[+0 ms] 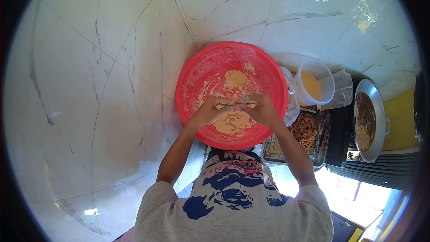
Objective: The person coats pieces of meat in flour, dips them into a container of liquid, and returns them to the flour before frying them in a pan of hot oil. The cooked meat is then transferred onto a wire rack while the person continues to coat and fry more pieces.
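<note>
Over a wide red basin [186, 76], both hands meet at the fingertips. My left hand [209, 112] is closed, its fingers bent in toward the middle and dusted with flour. From the other side my right hand [262, 108] is closed too, with floury fingertips almost touching the left ones. Whatever is pinched between them is too small to make out. Below the hands, light brown strips [234, 120] lie on a patch of pale flour [224, 127]. Another heap of flour [236, 78] sits farther back in the basin, and smears of flour coat its inside.
To the right, a tray [273, 154] holds browned strips [304, 130], with a dark-handled utensil [318, 123] across it. Behind it stands a clear tub [326, 83] of yellow liquid. A wide metal pan [380, 112] with dark oil is farther right. Marbled tile walls [134, 62] surround the basin.
</note>
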A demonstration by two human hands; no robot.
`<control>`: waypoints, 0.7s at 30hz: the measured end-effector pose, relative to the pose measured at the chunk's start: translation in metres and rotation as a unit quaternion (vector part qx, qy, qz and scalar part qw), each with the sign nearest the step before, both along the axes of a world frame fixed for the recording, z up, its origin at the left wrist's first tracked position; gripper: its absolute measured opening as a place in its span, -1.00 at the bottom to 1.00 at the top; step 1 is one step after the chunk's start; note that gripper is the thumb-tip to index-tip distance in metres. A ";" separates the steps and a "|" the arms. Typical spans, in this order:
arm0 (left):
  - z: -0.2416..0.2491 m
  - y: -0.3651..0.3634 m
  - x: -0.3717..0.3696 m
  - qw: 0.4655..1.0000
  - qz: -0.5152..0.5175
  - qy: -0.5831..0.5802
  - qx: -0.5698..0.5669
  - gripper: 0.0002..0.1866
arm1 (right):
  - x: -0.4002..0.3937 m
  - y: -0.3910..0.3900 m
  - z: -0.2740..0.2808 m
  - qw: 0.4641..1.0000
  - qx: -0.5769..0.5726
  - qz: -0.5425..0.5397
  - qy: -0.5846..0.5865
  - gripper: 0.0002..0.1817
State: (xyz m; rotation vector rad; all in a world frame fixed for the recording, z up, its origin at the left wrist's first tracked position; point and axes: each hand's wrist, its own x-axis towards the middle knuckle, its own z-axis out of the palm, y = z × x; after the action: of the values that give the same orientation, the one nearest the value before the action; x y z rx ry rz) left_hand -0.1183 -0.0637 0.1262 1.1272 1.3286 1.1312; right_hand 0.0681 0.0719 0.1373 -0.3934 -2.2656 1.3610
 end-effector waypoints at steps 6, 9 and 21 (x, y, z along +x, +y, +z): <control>0.001 -0.002 0.003 0.999 0.004 -0.050 -0.016 -0.72 | 0.003 0.000 0.002 0.999 -0.033 -0.009 -0.027 -0.75; 0.008 -0.004 0.005 0.998 0.011 -0.066 -0.011 -0.72 | 0.004 -0.001 -0.010 0.993 -0.119 -0.003 -0.022 -0.77; -0.013 -0.006 0.000 0.992 -0.022 -0.120 -0.039 -0.63 | 0.014 0.001 -0.008 0.988 -0.148 -0.009 -0.042 -0.83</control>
State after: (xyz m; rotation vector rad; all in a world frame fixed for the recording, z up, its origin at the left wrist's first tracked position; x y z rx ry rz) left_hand -0.1183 -0.0692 0.1132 0.9277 1.1455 1.1340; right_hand 0.0823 0.0727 0.1294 -0.5762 -2.1204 1.7069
